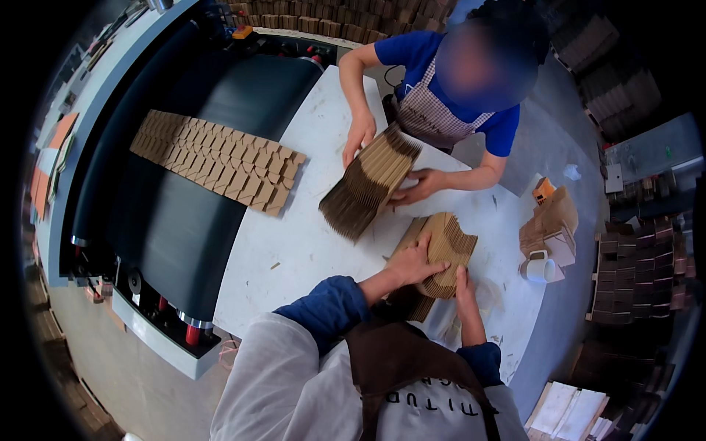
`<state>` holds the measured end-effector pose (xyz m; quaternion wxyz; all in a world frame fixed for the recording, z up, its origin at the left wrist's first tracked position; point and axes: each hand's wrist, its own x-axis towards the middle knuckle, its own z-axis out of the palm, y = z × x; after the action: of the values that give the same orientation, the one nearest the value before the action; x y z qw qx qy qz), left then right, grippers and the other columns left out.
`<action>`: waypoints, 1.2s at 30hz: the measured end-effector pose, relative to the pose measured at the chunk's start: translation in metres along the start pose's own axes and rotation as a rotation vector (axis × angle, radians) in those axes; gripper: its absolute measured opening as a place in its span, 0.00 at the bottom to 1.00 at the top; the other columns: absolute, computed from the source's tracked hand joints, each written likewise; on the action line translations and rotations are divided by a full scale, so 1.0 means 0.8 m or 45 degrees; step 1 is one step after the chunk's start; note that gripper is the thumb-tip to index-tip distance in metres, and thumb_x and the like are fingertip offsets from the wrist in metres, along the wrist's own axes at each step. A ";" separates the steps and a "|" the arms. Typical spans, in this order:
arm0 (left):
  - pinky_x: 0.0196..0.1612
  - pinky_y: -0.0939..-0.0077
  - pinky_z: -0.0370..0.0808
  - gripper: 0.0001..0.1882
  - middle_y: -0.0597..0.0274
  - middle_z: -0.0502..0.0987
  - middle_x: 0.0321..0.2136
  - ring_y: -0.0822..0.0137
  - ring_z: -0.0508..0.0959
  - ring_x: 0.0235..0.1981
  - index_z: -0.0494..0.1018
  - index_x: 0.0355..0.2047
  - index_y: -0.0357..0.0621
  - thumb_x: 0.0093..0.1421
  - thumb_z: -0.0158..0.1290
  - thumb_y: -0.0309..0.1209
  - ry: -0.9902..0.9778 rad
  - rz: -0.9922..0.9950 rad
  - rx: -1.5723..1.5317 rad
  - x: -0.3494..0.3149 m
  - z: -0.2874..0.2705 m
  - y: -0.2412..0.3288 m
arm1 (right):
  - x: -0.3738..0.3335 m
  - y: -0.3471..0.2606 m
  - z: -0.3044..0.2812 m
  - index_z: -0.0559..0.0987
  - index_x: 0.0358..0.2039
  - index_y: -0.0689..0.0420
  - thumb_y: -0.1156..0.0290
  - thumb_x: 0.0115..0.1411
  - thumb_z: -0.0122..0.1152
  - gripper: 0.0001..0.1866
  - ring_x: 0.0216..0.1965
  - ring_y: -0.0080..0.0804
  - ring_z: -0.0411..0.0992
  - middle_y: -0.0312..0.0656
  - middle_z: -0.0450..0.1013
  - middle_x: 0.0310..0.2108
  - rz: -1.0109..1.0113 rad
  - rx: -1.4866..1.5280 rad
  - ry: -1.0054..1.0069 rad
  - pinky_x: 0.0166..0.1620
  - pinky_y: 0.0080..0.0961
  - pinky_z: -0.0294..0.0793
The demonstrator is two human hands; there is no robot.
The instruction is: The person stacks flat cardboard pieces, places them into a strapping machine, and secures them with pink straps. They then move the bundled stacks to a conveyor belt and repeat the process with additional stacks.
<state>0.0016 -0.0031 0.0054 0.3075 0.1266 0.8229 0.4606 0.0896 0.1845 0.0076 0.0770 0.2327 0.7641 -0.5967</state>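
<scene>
A stack of flat brown cardboard pieces point(452, 246) with notched edges lies between my hands on the white table point(294, 257). My left hand point(413, 263) grips its left side, the thumb reaching across the front. At the lower right edge, my right hand point(466, 292) presses against the stack with the thumb up; its other fingers are mostly hidden. More cardboard shows under my left wrist, partly covered by my arm. Across the table, a person in a blue shirt and checked apron holds a larger fanned bundle of cardboard pieces point(371, 180) in both hands.
To the left, overlapping cardboard pieces point(217, 158) lie in rows on a dark conveyor belt point(187, 228), reaching over the table's edge. A white mug point(538, 267), a brown paper bag point(551, 220) and an orange object point(543, 190) stand at right. Stacked cardboard point(640, 275) lies beyond.
</scene>
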 end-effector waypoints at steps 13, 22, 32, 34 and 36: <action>0.57 0.63 0.68 0.37 0.42 0.70 0.52 0.51 0.71 0.55 0.56 0.61 0.32 0.59 0.58 0.37 -0.036 0.595 -0.442 -0.140 -0.066 0.032 | -0.008 -0.006 0.010 0.65 0.59 0.66 0.50 0.69 0.41 0.31 0.56 0.35 0.65 0.49 0.68 0.55 -0.027 0.020 0.025 0.59 0.28 0.60; 0.68 0.63 0.50 0.73 0.41 0.50 0.66 0.48 0.50 0.68 0.34 0.68 0.37 0.35 0.73 0.51 -0.042 0.246 -0.406 -0.076 -0.158 -0.144 | 0.007 0.035 -0.010 0.63 0.62 0.63 0.48 0.70 0.35 0.32 0.59 0.42 0.64 0.51 0.66 0.58 0.099 -0.013 -0.042 0.61 0.31 0.59; 0.66 0.61 0.57 0.73 0.35 0.48 0.65 0.40 0.53 0.65 0.34 0.67 0.35 0.33 0.71 0.52 -0.249 0.501 0.436 -0.046 -0.213 -0.130 | -0.005 0.079 0.011 0.55 0.65 0.61 0.42 0.67 0.38 0.38 0.59 0.45 0.64 0.53 0.66 0.58 -0.132 -0.171 -0.245 0.58 0.32 0.63; 0.66 0.60 0.57 0.73 0.35 0.46 0.65 0.40 0.53 0.65 0.33 0.67 0.34 0.33 0.71 0.51 -0.225 0.578 0.333 -0.043 -0.212 -0.118 | 0.000 0.075 0.017 0.58 0.64 0.61 0.44 0.67 0.41 0.37 0.55 0.38 0.68 0.50 0.70 0.54 -0.136 -0.024 -0.290 0.55 0.30 0.67; 0.66 0.60 0.56 0.74 0.34 0.45 0.65 0.40 0.51 0.66 0.31 0.67 0.35 0.34 0.71 0.52 -0.156 0.646 0.317 -0.049 -0.199 -0.130 | 0.011 0.083 0.018 0.64 0.60 0.61 0.46 0.67 0.44 0.33 0.49 0.32 0.71 0.45 0.73 0.49 -0.159 -0.025 -0.319 0.50 0.28 0.71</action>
<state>-0.0593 -0.1874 -0.0049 0.2139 0.3927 0.7951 0.4098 0.1093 0.1849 -0.0581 0.1366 0.1076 0.7673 -0.6172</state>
